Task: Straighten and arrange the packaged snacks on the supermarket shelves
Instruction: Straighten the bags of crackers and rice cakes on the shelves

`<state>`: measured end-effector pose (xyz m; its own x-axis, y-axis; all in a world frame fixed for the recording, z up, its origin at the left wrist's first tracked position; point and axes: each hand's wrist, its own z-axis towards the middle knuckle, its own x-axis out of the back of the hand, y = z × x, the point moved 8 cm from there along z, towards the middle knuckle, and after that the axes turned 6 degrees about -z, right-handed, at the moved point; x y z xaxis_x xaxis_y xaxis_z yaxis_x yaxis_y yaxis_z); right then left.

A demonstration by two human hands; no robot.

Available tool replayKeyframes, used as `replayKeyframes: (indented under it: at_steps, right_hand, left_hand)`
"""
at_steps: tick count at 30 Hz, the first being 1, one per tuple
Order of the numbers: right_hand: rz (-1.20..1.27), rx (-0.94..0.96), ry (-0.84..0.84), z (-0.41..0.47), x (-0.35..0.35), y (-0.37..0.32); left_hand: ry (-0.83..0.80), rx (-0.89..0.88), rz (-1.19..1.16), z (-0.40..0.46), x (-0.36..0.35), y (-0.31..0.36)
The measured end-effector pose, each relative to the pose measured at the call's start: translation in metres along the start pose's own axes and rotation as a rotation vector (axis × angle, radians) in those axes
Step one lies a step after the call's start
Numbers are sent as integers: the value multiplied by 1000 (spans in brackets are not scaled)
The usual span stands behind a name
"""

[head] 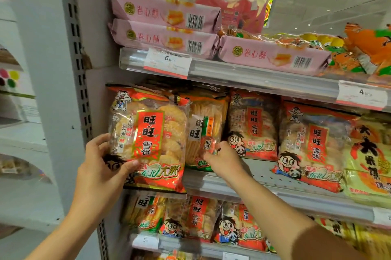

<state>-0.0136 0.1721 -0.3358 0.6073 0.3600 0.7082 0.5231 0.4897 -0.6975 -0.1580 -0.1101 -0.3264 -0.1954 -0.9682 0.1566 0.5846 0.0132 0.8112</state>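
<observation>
On the middle shelf (264, 177), the left hand (101, 166) is gripping a red rice-cracker bag (148, 139); the right hand (222, 159) is pinching the green-trimmed bag (203, 124) beside it.

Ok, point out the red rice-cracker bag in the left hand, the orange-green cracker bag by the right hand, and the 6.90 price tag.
red rice-cracker bag (148, 139): head view, label.
orange-green cracker bag (204, 120): head view, front.
6.90 price tag (168, 62): head view, centre.

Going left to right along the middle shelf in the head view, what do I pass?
Red rice cracker bag gripped by the left hand → orange-green cracker bag touched by the right hand → red bag set back → red bag → yellow bag.
</observation>
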Motion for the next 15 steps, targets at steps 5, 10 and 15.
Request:
replayKeyframes:
  at_steps: [5, 10, 15]
  right_hand:
    - [98, 127, 117, -37, 34, -10]
    - [478, 134, 32, -84, 53, 1]
    - [546, 34, 156, -91, 79, 43]
  left_hand:
    - [-47, -32, -53, -5, -14, 14]
    - [-188, -83, -88, -18, -76, 46]
    - [-325, -142, -86, -32, -149, 78]
